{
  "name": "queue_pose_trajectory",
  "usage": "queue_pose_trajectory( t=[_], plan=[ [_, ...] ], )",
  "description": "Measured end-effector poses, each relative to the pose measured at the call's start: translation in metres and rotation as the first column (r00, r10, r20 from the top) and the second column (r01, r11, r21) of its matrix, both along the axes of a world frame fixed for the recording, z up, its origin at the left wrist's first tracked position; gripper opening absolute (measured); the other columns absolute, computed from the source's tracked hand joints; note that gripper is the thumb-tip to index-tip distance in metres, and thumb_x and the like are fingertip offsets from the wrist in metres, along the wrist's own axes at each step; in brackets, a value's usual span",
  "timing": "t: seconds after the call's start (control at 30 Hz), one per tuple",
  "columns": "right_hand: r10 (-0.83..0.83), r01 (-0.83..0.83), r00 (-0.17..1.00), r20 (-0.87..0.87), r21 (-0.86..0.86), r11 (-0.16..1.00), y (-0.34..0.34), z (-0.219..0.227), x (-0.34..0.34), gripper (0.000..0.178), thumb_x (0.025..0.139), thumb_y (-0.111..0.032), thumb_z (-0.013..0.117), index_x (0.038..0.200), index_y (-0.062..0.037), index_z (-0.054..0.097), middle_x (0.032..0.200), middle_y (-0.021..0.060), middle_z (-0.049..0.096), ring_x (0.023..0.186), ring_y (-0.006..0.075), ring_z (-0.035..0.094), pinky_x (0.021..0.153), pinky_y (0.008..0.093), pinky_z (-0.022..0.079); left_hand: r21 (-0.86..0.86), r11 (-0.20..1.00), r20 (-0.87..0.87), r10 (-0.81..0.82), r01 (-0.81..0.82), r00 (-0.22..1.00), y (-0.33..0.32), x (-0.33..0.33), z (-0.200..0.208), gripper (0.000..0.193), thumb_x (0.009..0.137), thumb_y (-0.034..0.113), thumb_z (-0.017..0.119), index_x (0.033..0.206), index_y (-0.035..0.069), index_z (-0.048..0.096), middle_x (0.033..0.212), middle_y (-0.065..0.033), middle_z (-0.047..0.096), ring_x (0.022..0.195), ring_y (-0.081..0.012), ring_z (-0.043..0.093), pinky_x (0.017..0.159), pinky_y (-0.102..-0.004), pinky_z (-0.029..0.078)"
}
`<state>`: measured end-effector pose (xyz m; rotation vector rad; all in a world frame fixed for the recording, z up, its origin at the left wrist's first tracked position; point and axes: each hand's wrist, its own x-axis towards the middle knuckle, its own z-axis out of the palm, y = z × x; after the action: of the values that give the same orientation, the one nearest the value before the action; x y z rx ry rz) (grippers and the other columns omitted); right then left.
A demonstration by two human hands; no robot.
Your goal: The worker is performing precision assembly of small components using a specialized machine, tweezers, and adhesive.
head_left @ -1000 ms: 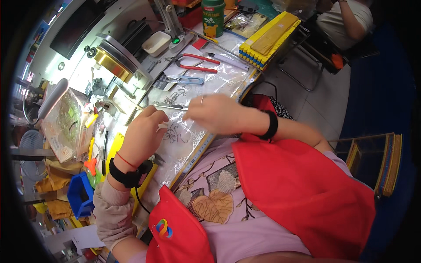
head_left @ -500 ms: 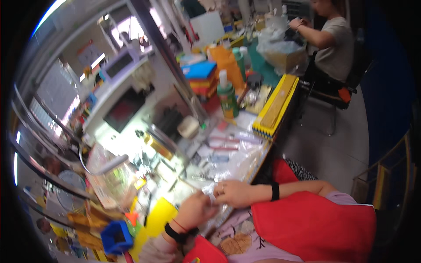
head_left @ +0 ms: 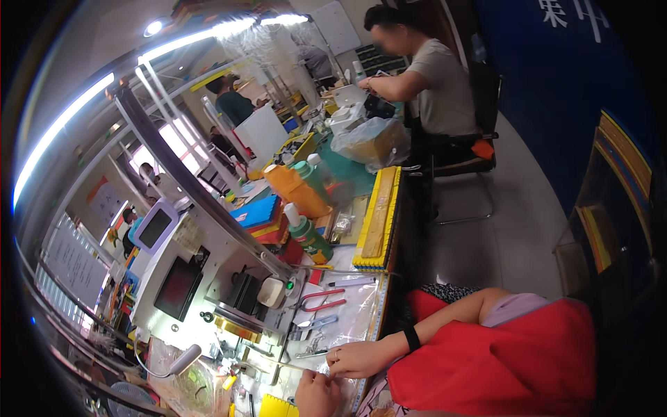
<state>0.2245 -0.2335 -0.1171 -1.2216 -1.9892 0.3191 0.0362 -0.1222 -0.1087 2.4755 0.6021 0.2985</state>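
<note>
At the front edge of the workbench (head_left: 351,258), my left hand (head_left: 317,393) and my right hand (head_left: 363,358) meet with their fingers curled together. Whatever they pinch between them is too small or hidden to make out. A ring and a black wristband show on the right hand and wrist. Just beyond the hands, a thin metal tool (head_left: 311,354) lies on clear plastic sheeting. Farther back are red-handled pliers (head_left: 324,300) and a blue-grey hand tool (head_left: 318,322). A yellow ridged piece (head_left: 276,406) sits left of my left hand.
A desk lamp (head_left: 185,361) lights the bench at left, beside a clear plastic bag (head_left: 174,389). A green bottle (head_left: 309,236) and a long yellow tray (head_left: 377,222) stand farther back. Beyond them a person (head_left: 438,83) sits working on a chair (head_left: 465,163).
The view has swung upward, so more of the far room shows and my hands appear lower. Both hands remain close together with curled fingers. The picture is sharper now.
</note>
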Motion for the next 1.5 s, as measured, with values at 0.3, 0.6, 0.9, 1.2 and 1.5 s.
queue_pose_trajectory(
  t=[0.3,0.6,0.9,1.2,1.5],
  plan=[
    [0.03,-0.06,0.867,-0.498,-0.043,0.997,0.012,0.047,-0.011,0.018,0.096,-0.019,0.056,0.096,-0.0011,0.056,0.08,0.0072,0.059,0.072,0.0154,0.055,0.065,0.0313,0.044,0.41,0.912,0.352,-0.151,-0.007,0.924,-0.032,0.002,0.1,0.011,0.077,-0.003,0.069,0.084,0.002,0.062,0.094,-0.0154,0.052,0.083,-0.0298,0.051,0.066,-0.0366,0.045],
    [0.1,-0.135,0.793,-0.6,-0.013,0.991,0.021,0.073,-0.025,0.019,0.097,-0.019,0.054,0.093,-0.0011,0.051,0.074,0.0046,0.052,0.068,0.012,0.047,0.062,0.0305,0.04,0.483,0.875,0.399,-0.192,-0.027,0.897,-0.024,-0.009,0.12,0.015,0.075,-0.008,0.069,0.086,0.0,0.062,0.097,-0.0163,0.051,0.083,-0.0278,0.054,0.068,-0.033,0.047],
    [0.015,0.055,0.91,-0.415,0.154,0.986,0.015,0.083,-0.019,0.015,0.092,-0.014,0.055,0.092,-0.0023,0.045,0.079,0.0123,0.05,0.069,0.0286,0.053,0.062,0.0383,0.042,0.524,0.852,0.385,-0.218,-0.018,0.897,-0.015,-0.01,0.12,0.024,0.078,-0.001,0.074,0.099,0.0,0.063,0.1,-0.0171,0.052,0.086,-0.0297,0.053,0.075,-0.0372,0.047],
    [0.178,-0.047,0.962,-0.205,0.52,0.853,-0.006,0.143,0.02,0.009,0.091,-0.004,0.058,0.09,-0.0027,0.049,0.086,0.0105,0.049,0.077,0.029,0.053,0.066,0.0365,0.044,0.69,0.704,-0.405,0.567,-0.168,0.717,0.096,-0.02,0.15,0.042,0.101,0.029,0.041,0.118,-0.006,0.058,0.093,-0.0224,0.063,0.079,-0.0307,0.061,0.069,-0.0384,0.05],
    [0.432,-0.336,0.872,-0.23,0.36,0.87,0.022,0.187,-0.033,0.018,0.093,-0.017,0.061,0.087,-0.0019,0.056,0.082,0.0162,0.057,0.078,0.033,0.057,0.07,0.0408,0.045,0.648,0.733,-0.186,0.416,-0.207,0.89,0.159,-0.005,0.135,0.033,0.098,0.022,0.044,0.111,-0.005,0.058,0.092,-0.0202,0.062,0.08,-0.0304,0.06,0.072,-0.0385,0.049]
  ],
)
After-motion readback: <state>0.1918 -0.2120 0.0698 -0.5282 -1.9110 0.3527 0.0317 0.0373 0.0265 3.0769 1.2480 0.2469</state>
